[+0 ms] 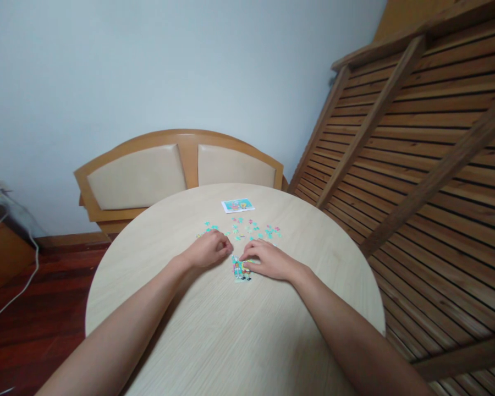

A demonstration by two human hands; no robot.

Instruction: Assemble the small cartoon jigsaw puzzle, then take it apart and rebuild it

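A partly joined jigsaw puzzle (237, 270) with cartoon figures lies flat on the round table (214, 341). My right hand (269, 259) reaches over its right and upper side, with thumb and forefinger bent down onto it and covering part of the picture. Just above and left of the puzzle rests my left hand (208, 248), its fingers curled in and the tips close together; whatever they hold, if anything, is too small to make out. Beyond both hands, several loose puzzle pieces (269, 231), mostly turquoise with some pink, are scattered on the tabletop.
Farther back on the table lies a picture card (238, 205) with a similar cartoon scene. A padded wooden headboard (192, 157) stands behind the table against the wall. Slatted wooden panels (396, 137) lean along the right. A white cable (36, 258) hangs at left.
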